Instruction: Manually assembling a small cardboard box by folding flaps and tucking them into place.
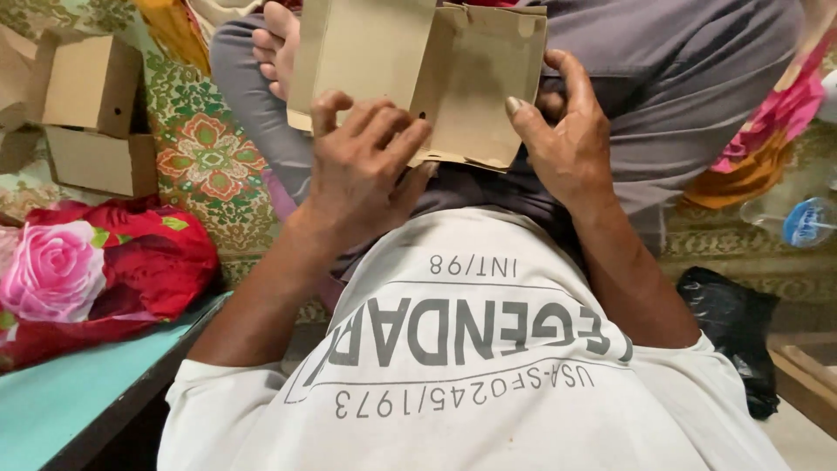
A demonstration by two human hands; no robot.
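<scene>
The person sits cross-legged and holds a flat, brown cardboard box piece (418,70) up over the lap, on the grey trousers (680,78). It is half folded, with one tall flap on the left and a wider panel on the right.

The left hand (362,170) lies on the lower left part of the cardboard. Its fingers are bent and press down on the fold, and the thumb is tucked under the bottom edge, so the hand pinches the cardboard.

The right hand (567,144) grips the right edge of the cardboard. The thumb presses on the front of the panel and the other fingers curl behind it.

A bare foot (277,48) peeks out at the top, just beside the left flap.

On the green and red patterned mat (205,157) at the left, two made-up brown cardboard boxes (87,113) sit one on top of the other. Near them lies a red cloth with a big pink rose (96,262). A teal board (61,397) is in the bottom left corner.

At the right, a black plastic bag (732,331) lies on the mat, and a clear plastic bottle (798,218) lies near the right edge.
</scene>
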